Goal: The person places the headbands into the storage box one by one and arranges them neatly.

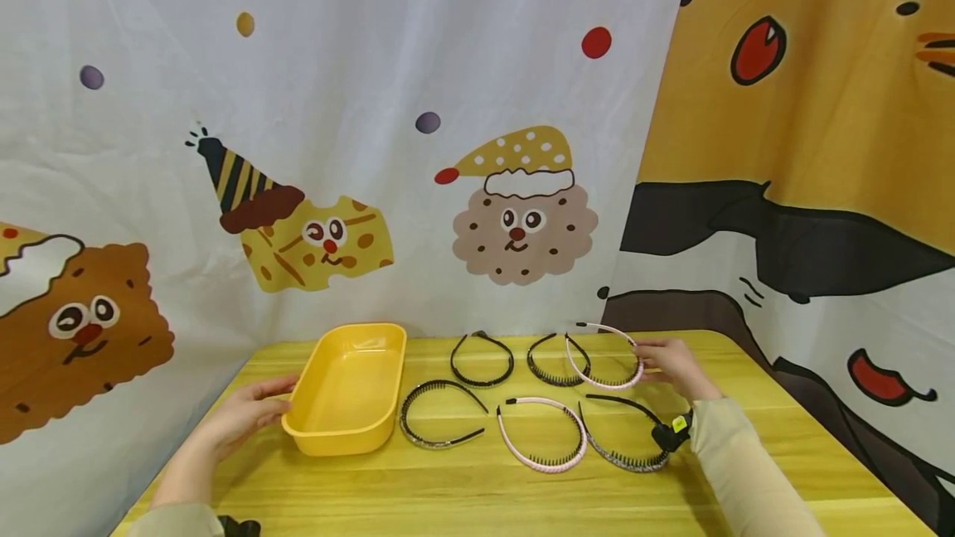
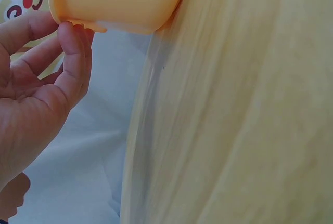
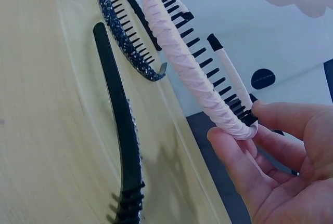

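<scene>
My right hand [image 1: 671, 363] pinches a pink headband [image 1: 630, 384] by one side, between thumb and fingers. In the right wrist view this headband [image 3: 182, 68] is lifted off the table, its wrapped band and black comb teeth showing. The left hand [image 1: 242, 417] grips the rim of a yellow plastic basin [image 1: 298, 425] at its left side; the left wrist view has the fingertips at the basin's edge [image 2: 78, 24]. Nothing lies inside the basin. Behind the held headband is a black toothed headband [image 1: 555, 378]. A black headband with a glittery band [image 1: 634, 464] lies nearest the right wrist.
A second pink headband [image 1: 548, 467] lies at the table's middle front. Left of it is a dark headband with teeth [image 1: 406, 417], and further back a thin black headband [image 1: 485, 384]. The wooden table [image 1: 448, 504] ends at a printed curtain [image 1: 358, 106].
</scene>
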### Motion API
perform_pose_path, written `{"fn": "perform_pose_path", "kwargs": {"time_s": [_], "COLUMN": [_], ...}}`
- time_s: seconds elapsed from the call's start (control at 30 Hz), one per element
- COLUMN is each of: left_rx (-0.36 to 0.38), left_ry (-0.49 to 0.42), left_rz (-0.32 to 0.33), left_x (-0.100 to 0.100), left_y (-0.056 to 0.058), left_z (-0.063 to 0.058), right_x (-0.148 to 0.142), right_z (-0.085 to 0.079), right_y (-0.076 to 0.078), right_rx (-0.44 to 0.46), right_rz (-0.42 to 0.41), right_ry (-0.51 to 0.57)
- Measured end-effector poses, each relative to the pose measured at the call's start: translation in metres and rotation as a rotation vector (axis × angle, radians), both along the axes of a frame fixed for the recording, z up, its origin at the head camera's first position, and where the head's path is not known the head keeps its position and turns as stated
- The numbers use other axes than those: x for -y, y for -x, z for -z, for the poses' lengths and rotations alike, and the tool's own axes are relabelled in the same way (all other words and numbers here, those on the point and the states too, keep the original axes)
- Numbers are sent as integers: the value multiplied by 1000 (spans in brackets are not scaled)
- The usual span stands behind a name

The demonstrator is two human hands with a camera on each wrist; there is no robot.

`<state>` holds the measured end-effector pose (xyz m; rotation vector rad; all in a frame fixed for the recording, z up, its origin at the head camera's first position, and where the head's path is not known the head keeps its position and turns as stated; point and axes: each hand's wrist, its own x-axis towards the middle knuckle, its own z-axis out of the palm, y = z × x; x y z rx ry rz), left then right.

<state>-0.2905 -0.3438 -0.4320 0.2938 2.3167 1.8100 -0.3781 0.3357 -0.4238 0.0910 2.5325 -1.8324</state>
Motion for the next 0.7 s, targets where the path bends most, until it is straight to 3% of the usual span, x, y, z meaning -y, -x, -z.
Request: {"fn": "perform_pose_path", "kwargs": {"time_s": [0.7], "left_rx": [4], "left_ry": [1], "left_rz": [3], "left_x": [0], "left_y": [0], "left_z": [1], "right_x": [24], "right_z": [-2], "right_y": [6], "right_rx": [-44], "right_rz": [-50], "right_ry": [74]}}
